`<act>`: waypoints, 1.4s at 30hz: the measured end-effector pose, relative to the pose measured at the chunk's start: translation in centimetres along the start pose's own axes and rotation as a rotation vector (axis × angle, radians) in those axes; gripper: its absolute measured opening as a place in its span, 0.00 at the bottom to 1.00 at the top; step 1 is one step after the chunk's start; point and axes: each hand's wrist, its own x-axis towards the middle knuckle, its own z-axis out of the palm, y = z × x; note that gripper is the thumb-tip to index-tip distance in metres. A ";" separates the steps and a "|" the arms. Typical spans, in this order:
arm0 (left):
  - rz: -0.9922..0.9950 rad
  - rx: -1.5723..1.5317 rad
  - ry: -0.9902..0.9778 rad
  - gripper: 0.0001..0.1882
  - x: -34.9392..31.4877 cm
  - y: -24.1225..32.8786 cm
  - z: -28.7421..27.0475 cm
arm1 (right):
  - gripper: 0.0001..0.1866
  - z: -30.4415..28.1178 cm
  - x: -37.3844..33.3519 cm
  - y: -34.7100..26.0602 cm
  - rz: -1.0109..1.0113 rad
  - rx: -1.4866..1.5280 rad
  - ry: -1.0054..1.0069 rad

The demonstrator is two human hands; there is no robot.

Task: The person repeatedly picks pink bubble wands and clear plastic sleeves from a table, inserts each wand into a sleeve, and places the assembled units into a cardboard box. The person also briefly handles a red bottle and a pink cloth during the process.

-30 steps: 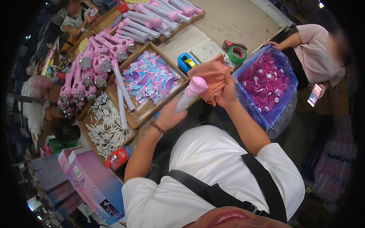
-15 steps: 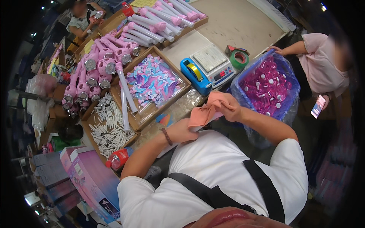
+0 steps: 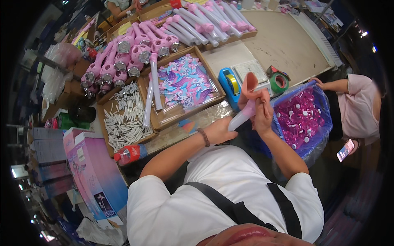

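My left hand (image 3: 219,131) is closed around the white tubular end of a stick (image 3: 239,120), which has a pink section near its upper end. My right hand (image 3: 264,118) grips an orange cloth (image 3: 249,85) wrapped against the pink part. The cloth partly covers the stick, so its far end is hidden. Both hands are in front of my body, just over the near edge of the worktable. Near my right hand stands a blue-lined bin (image 3: 327,123) of pink bottles (image 3: 298,117).
Beyond my hands are a blue tape dispenser (image 3: 228,88), a scale (image 3: 246,69) and a green tape roll (image 3: 280,82). Trays hold shiny cutouts (image 3: 186,80) and small white sticks (image 3: 125,123). Pink wand handles (image 3: 133,51) lie behind. A person (image 3: 361,102) touches the bin, holding a phone.
The hands and cloth have risen and turned more upright. The stick's white tube and pink section now show between my hands; before, the cloth mostly hid them. The view has shifted.
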 end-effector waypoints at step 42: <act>0.345 -1.313 -0.289 0.35 -8.7 -0.9 -3.0 | 0.13 9.3 9.7 -2.2 -0.198 0.935 -0.216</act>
